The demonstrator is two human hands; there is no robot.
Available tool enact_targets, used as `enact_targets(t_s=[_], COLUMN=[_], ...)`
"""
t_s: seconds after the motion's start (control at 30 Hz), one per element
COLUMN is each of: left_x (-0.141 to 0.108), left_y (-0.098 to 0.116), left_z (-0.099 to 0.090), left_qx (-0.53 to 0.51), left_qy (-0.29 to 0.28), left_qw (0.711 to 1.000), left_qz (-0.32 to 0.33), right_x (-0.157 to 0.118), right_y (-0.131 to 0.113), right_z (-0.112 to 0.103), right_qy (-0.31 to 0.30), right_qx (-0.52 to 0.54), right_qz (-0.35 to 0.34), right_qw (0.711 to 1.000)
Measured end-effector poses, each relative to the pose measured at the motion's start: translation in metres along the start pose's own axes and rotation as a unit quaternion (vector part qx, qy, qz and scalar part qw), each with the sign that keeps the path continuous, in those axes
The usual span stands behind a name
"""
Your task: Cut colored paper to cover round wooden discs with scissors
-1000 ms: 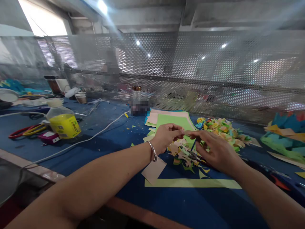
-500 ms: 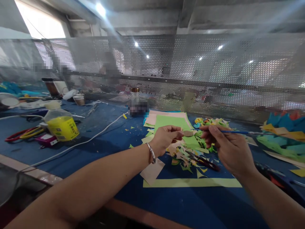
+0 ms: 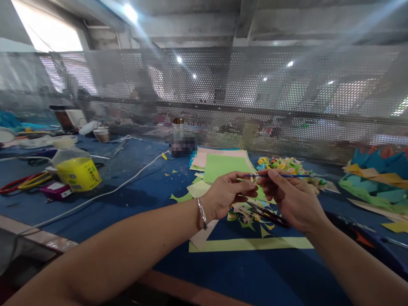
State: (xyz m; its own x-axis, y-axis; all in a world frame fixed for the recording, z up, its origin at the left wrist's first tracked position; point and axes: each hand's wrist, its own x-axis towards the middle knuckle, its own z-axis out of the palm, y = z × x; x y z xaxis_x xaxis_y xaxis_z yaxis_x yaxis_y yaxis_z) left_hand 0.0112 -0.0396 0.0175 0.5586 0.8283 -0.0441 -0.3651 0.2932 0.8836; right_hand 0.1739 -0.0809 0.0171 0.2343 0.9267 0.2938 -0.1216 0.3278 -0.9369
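On a dark blue worktop [image 3: 248, 272] littered w/ cut paper, two bare hands are up close together, just above the scraps [image 3: 247, 217]. Right hand [image 3: 291, 199] has its fingers pinched tight on a thin blue stick [image 3: 296, 175], held abt level, w/ one end reaching the left fingertips. Left hand [image 3: 225, 193], silver bracelet [image 3: 202, 213] on the wrist, has thumb + fingers nearly closed on a small pale piece [image 3: 251, 180]; can't tell its shape bc the fingers hide most of it.

Under/near the hands: dark-handled scissors [image 3: 270, 214] lying in the scraps, a long pale yellow-green strip [image 3: 248, 244] nearer the front edge, a green sheet [image 3: 226, 168] on top of a paper stack behind. Pile of little multicolored bits [image 3: 287, 164] back right, then a big layered paper piece [image 3: 379, 174] in blue/orange/green at far right.

Left side's the clutter zone tbh: bottle [image 3: 79, 174] w/ yellow label, purple box [image 3: 56, 190] beside it, white cable [image 3: 127, 182] running across, jar [image 3: 177, 127] w/ gold-ish lid further back.

Room-wise: perforated metal screen [image 3: 207, 80] behind everything, grey ceiling [image 3: 191, 21] w/ beams, bright window [image 3: 47, 25] top left.
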Motion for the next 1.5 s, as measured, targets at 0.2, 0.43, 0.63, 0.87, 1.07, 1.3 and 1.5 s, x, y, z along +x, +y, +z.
enact_targets(t_s=[0.2, 0.43, 0.63, 0.87, 1.07, 1.3, 1.5], left_x=[-0.003, 0.004, 0.005, 0.005, 0.005, 0.000, 0.001], left_y=[0.002, 0.003, 0.003, 0.007, 0.008, 0.018, 0.017], left_z=[0.002, -0.002, -0.005, -0.010, -0.014, -0.014, -0.015], left_qx=[0.002, -0.025, -0.035, 0.014, 0.087, 0.196, 0.315], left_qy=[-0.014, 0.013, -0.001, -0.032, -0.054, -0.158, -0.171], left_qw=[1.000, 0.999, 0.999, 0.999, 0.995, 0.967, 0.928], left_qz=[-0.012, -0.036, -0.022, -0.021, -0.013, 0.041, 0.106], right_x=[0.001, -0.002, -0.005, -0.004, -0.004, -0.005, -0.003], right_y=[0.003, 0.000, 0.001, 0.003, 0.004, 0.003, 0.003], right_z=[-0.003, 0.000, 0.001, -0.003, -0.006, -0.009, -0.011], right_qy=[0.004, -0.002, -0.015, -0.029, -0.037, -0.046, -0.057], right_qx=[-0.033, -0.040, -0.060, -0.104, -0.131, -0.131, -0.175], right_qz=[-0.023, -0.023, -0.022, -0.060, -0.075, -0.067, -0.080], right_qw=[0.999, 0.999, 0.998, 0.992, 0.988, 0.988, 0.980])
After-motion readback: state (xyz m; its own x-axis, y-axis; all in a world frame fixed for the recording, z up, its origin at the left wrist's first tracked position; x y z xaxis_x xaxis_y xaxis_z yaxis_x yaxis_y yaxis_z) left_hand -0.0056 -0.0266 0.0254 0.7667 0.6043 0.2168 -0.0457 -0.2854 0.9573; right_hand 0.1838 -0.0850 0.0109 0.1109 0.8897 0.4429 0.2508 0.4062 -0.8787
